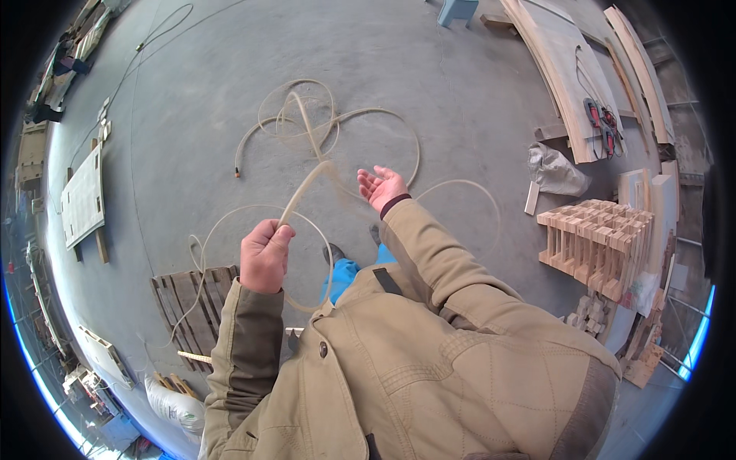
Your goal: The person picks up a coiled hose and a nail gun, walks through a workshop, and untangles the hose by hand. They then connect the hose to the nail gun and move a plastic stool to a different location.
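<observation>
My left hand is closed in a fist around a pale, translucent hose. From the fist the hose arches up and away, slightly blurred, then drops to the floor in front of me. Several loose loops of it lie there, and one end with a small dark and orange fitting rests at the left of the coil. My right hand is held out beside the arch, palm up, with its fingers spread and nothing in them. More hose curves past my legs on both sides.
A slatted wooden pallet lies at my left. Stacked wooden blocks, a crumpled grey bag and long boards with red-handled tools on them stand to the right. A blue stool is at the far edge.
</observation>
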Demonstrator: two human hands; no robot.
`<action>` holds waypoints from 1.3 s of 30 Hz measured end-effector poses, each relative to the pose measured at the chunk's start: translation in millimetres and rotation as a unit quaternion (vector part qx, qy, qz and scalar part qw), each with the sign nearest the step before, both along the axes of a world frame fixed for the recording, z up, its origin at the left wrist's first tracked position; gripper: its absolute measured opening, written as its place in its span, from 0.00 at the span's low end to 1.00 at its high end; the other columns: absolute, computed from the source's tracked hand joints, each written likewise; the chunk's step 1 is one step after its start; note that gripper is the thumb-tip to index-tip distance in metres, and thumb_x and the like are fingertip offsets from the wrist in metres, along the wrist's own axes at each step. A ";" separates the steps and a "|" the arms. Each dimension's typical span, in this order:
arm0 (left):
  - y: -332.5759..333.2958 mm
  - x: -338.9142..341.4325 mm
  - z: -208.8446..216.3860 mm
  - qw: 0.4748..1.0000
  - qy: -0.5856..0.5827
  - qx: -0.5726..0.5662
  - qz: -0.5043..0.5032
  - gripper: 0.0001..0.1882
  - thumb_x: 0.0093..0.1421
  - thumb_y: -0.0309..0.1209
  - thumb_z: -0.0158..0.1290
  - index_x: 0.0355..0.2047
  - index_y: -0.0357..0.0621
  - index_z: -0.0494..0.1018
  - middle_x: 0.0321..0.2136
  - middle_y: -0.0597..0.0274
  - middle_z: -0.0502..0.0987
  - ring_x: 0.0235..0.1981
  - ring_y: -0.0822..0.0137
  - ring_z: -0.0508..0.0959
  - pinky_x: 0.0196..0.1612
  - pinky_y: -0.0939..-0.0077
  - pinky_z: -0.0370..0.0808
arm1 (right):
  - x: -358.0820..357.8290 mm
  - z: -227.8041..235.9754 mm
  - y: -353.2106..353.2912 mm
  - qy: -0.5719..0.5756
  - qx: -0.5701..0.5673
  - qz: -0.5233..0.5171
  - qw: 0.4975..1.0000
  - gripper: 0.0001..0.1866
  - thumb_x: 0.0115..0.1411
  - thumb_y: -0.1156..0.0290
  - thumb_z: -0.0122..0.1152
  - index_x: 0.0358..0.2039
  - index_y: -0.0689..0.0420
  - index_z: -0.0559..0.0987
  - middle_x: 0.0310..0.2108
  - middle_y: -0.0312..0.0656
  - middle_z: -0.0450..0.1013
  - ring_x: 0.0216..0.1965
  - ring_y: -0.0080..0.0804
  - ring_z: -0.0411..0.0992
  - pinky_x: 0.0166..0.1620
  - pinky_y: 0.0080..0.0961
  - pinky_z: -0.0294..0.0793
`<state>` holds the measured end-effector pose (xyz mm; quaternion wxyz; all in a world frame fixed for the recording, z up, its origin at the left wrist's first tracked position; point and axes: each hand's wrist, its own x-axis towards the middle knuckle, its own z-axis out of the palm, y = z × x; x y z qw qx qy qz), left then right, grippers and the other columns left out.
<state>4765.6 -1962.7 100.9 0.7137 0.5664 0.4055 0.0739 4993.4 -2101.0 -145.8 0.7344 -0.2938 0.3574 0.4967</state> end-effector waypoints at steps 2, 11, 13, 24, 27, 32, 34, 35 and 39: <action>-0.3 -1.5 -0.5 1.000 -0.005 0.007 -0.003 0.10 0.68 0.32 0.51 0.35 0.38 0.74 0.15 0.77 0.65 0.13 0.84 0.60 0.15 0.86 0.55 | 1.9 11.2 3.9 -0.032 -0.027 0.037 0.998 0.09 0.64 0.63 0.57 0.37 0.55 0.75 0.32 0.42 0.77 0.31 0.33 0.77 0.31 0.32 0.76; -7.0 -2.2 11.1 0.999 -0.031 -0.017 0.041 0.12 0.69 0.35 0.51 0.35 0.38 0.71 0.12 0.75 0.62 0.10 0.83 0.56 0.13 0.84 0.52 | -60.6 36.4 20.9 -0.171 0.103 0.390 0.899 0.33 0.63 0.69 0.58 0.67 0.55 0.59 0.48 0.44 0.75 0.34 0.32 0.75 0.34 0.29 0.78; -13.0 -2.2 19.1 0.998 -0.032 -0.017 0.050 0.12 0.69 0.36 0.51 0.35 0.38 0.71 0.12 0.75 0.62 0.10 0.82 0.56 0.13 0.84 0.52 | -68.2 40.5 42.3 -0.179 0.098 0.327 0.923 0.41 0.63 0.69 0.59 0.71 0.51 0.48 0.55 0.45 0.69 0.39 0.33 0.74 0.35 0.29 0.78; -13.1 -24.0 39.4 0.988 -0.092 -0.041 0.114 0.10 0.69 0.35 0.50 0.34 0.40 0.70 0.12 0.75 0.60 0.10 0.81 0.55 0.13 0.83 0.51 | -64.5 103.1 162.0 -0.150 0.194 0.031 0.969 0.19 0.66 0.60 0.54 0.56 0.48 0.70 0.52 0.35 0.70 0.52 0.36 0.67 0.52 0.45 0.67; 2.1 -37.8 18.6 0.982 -0.094 -0.015 0.165 0.10 0.69 0.35 0.51 0.34 0.40 0.70 0.12 0.74 0.60 0.10 0.81 0.55 0.13 0.83 0.51 | -50.6 99.5 163.0 -0.158 0.245 0.074 0.954 0.10 0.69 0.66 0.49 0.47 0.51 0.76 0.49 0.39 0.74 0.53 0.32 0.68 0.49 0.43 0.68; 49.3 -76.0 -49.1 0.983 -0.026 0.042 0.177 0.10 0.66 0.34 0.55 0.32 0.39 0.74 0.14 0.79 0.62 0.13 0.85 0.56 0.15 0.86 0.51 | -11.8 72.9 101.6 -0.309 0.151 0.304 0.888 0.09 0.69 0.64 0.53 0.41 0.56 0.75 0.44 0.45 0.78 0.47 0.34 0.75 0.49 0.37 0.74; 58.3 -89.5 -82.4 0.987 0.003 0.058 0.150 0.11 0.66 0.34 0.56 0.30 0.39 0.74 0.14 0.80 0.62 0.14 0.86 0.56 0.17 0.86 0.51 | 8.6 68.1 62.5 -0.366 0.111 0.415 0.825 0.10 0.67 0.65 0.57 0.37 0.59 0.75 0.38 0.45 0.79 0.40 0.33 0.78 0.44 0.30 0.79; 60.8 -92.3 -99.4 0.988 0.015 0.071 0.138 0.15 0.65 0.38 0.57 0.27 0.41 0.75 0.14 0.77 0.63 0.13 0.85 0.57 0.16 0.84 0.50 | 17.5 67.9 44.2 -0.378 0.099 0.455 0.800 0.10 0.67 0.66 0.57 0.37 0.61 0.75 0.37 0.46 0.79 0.39 0.34 0.78 0.42 0.32 0.79; 59.2 -84.9 -151.2 0.976 0.029 0.213 0.034 0.14 0.63 0.37 0.59 0.26 0.39 0.77 0.15 0.74 0.67 0.18 0.81 0.62 0.21 0.81 0.57 | 52.8 83.4 -14.5 -0.393 0.014 0.546 0.740 0.08 0.65 0.71 0.57 0.37 0.63 0.74 0.34 0.47 0.78 0.37 0.36 0.79 0.42 0.35 0.79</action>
